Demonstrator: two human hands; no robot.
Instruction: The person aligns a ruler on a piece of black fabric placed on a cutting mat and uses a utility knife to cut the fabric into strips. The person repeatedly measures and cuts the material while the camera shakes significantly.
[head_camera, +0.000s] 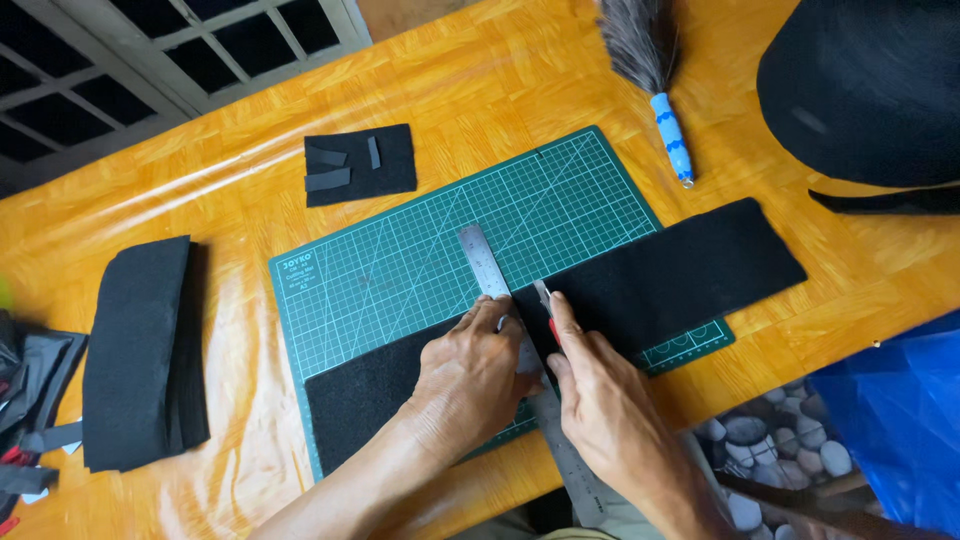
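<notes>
Glossy orange table (480, 80), green cutting mat (420, 250), barred window (150, 50) behind

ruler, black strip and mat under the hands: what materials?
Ruler: likely steel, a bright grey reflective blade. Black strip: looks like felt or foam sheet, matte and fuzzy with no shine. Cutting mat: probably vinyl or rubber, matte green with printed gridlines.

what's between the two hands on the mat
In the head view, the steel ruler runs between the left hand and right hand, laid across the black felt strip, with a cutter along its edge.
</notes>
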